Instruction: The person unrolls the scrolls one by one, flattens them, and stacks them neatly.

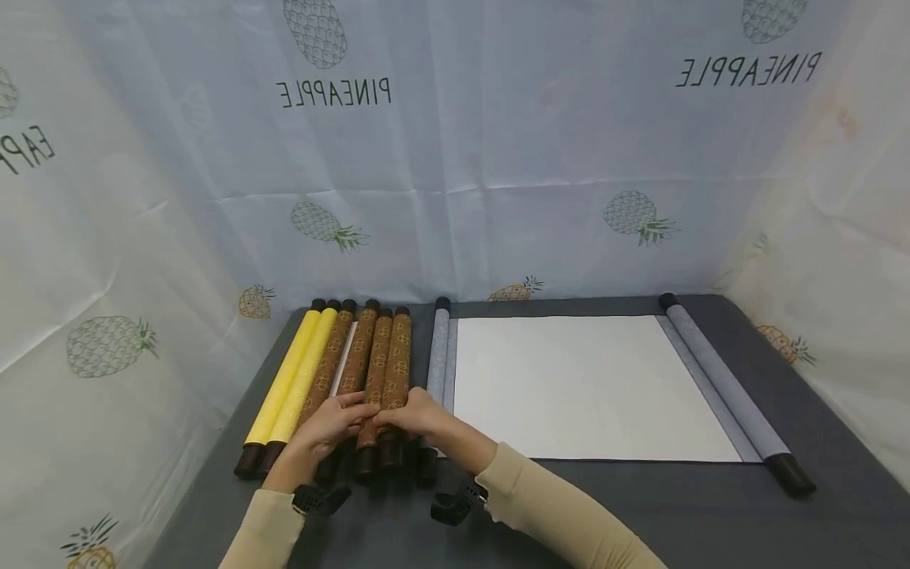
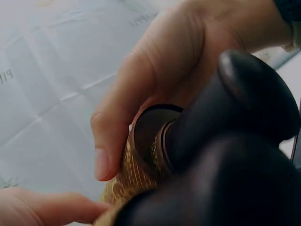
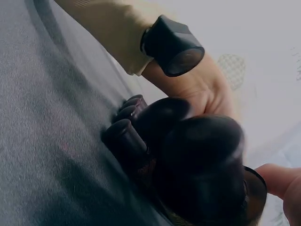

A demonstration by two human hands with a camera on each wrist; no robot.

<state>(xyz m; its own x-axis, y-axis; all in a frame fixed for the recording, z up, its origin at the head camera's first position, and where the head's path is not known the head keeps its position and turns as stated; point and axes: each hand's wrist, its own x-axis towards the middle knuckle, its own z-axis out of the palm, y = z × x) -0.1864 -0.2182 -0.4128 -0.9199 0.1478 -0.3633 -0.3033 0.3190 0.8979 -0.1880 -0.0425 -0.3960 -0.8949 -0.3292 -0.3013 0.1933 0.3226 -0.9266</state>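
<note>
Several brown patterned scrolls with dark end knobs lie side by side, left of centre in the head view. My left hand grips the near part of a brown scroll from the left, thumb toward the right. From the right, my right hand pinches the near part of the rightmost brown scrolls, its fingertips close to the left thumb. In the left wrist view, the left hand curls beside a gold-brown roll, and dark knobs hide part of it. Dark knobs fill the right wrist view.
Two yellow scrolls lie left of the brown ones. A white strip shows between brown scrolls. On the right, an unrolled scroll with grey-blue rolls spreads over the dark table. A pineapple-print curtain hangs behind and at the sides.
</note>
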